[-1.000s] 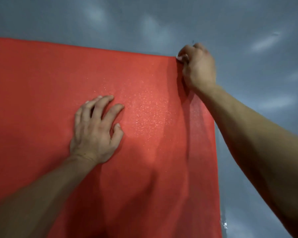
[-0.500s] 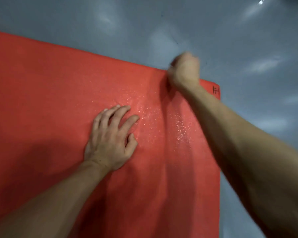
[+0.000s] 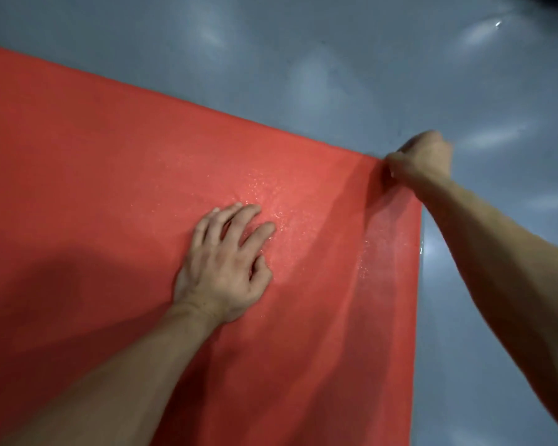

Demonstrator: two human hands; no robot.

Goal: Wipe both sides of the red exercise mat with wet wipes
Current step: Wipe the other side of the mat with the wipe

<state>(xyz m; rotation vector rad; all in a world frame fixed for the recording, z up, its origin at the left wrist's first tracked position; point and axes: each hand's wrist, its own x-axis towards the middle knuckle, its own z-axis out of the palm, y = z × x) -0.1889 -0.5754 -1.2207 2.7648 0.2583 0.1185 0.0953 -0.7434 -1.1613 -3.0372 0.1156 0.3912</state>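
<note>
Red exercise mat (image 3: 110, 194) lies flat on a grey glossy floor (image 3: 319, 59), filling the left and lower part of the head view. Its far edge runs diagonally from upper left down to the far right corner; its right edge drops almost straight down the frame.

My left hand (image 3: 224, 262) is palm-down on the mat, about mid-frame. Fingers (image 3: 239, 217) are spread and roughly straight, pointing up and right, thumb tucked in on the right side. It presses flat on the surface and holds nothing.

My right hand (image 3: 421, 159) is at the mat's far right corner, fingers curled into a tight fist right where the far edge meets the right edge. A small pale bit shows at the thumb side, too small and blurred to name. Whether the fist grips a wipe, the mat corner, or both, I cannot tell. The hand is touching the mat edge.

Wet speckles (image 3: 271, 201) glint on the mat just beyond my left fingertips, and more show in a fainter streak (image 3: 377, 239) near the right edge below my right hand.

My two forearms come in from the bottom left and the right. A dark shadow (image 3: 52, 284) falls on the mat left of my left arm. Soft light reflections show on the floor.
</note>
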